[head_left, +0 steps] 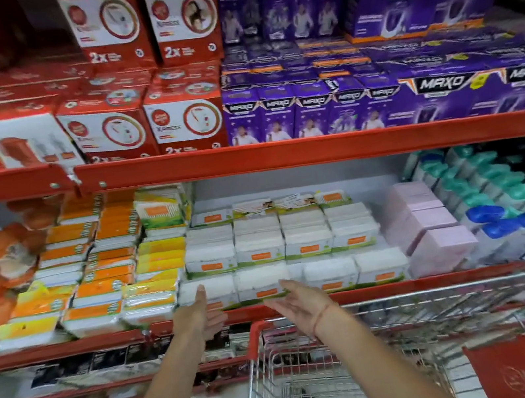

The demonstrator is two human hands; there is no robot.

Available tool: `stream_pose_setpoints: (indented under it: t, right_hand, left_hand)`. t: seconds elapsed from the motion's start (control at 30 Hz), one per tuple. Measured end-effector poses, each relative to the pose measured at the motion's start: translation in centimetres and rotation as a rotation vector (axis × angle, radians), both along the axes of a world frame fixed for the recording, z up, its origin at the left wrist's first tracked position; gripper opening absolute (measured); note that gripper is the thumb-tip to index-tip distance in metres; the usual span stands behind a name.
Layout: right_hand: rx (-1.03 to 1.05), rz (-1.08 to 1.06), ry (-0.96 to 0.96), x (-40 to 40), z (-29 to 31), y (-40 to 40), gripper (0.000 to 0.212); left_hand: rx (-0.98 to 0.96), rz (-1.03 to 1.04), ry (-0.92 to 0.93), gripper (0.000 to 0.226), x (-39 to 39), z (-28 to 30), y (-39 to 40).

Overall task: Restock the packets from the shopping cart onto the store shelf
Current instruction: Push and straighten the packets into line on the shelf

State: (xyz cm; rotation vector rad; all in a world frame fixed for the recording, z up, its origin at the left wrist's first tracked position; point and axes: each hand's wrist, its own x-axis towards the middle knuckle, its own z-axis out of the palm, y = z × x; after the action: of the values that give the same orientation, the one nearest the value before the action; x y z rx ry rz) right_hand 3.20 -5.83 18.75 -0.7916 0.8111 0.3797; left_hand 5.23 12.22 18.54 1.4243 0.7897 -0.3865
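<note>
Packets [261,282] of white goods with orange labels, stacked in rows and tiers on the middle shelf [315,150], front row sitting right at the red shelf lip. Filled about halfway up; bare white back wall showing above the rear tiers, so room for more on top.

Left hand [197,314] and right hand [298,304] both raised in front of the front row, palms turned toward each other, fingers spread, empty. Held apart on either side of one front packet, fingertips just short of it or barely brushing it; blur makes contact impossible to confirm. Red thread on the right wrist.

Cart [319,380] directly below the hands, red handle and wire basket pushed up against the shelving. Visible part of the basket bare down to the wire floor; no packets seen inside, though the far right of it is blurred and cut off.

Neighbours on the same shelf: orange and yellow packs [94,279] at left, pink boxes [428,223] at right, then blue and teal items. Upper shelf full of red boxes [124,128] and purple boxes [326,108].

Judged from this: restocking nearly or fully done, with the cart apparently emptied and the white section neatly faced. Likely remaining: squaring up the front row, or a last check of the cart's hidden corner.
</note>
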Motion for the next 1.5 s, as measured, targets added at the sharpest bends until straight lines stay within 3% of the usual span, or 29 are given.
stream_pose_setpoints:
  t: [0.2, 0.3, 0.83, 1.0, 1.13, 1.4, 1.5]
  right_hand:
    - [-0.099, -0.05, 0.065, 4.3, -1.7, 2.4, 0.045]
    - [-0.164, -0.031, 0.098, 5.7, -2.4, 3.0, 0.038]
    - [-0.289, 0.009, 0.073, 7.6, -1.9, 3.1, 0.04]
    - [-0.209, 0.045, 0.042, 3.9, -2.3, 0.1, 0.053]
    - [-0.187, 0.053, 0.051, 1.0, -2.8, -3.7, 0.052]
    - [-0.408, -0.121, 0.105, -0.4, -1.6, -15.0, 0.037]
    - [-0.438, -0.15, 0.113, 0.3, -1.3, -16.6, 0.042]
  left_hand:
    - [-0.111, 0.018, 0.032, 0.046, 2.5, -0.4, -0.5]
    - [-0.141, 0.021, 0.05, 0.047, 3.8, -0.7, -0.5]
    - [-0.113, 0.019, 0.007, 0.046, 5.3, -0.9, -0.7]
    - [-0.206, -0.048, 0.075, 0.061, 2.9, -2.1, -3.1]
    - [-0.304, -0.129, 0.123, 0.062, 1.0, -2.7, -7.0]
    - [-0.419, -0.233, 0.155, 0.065, -0.1, -1.9, -16.4]
    - [-0.446, -0.203, 0.162, 0.064, 0.6, -1.9, -18.4]
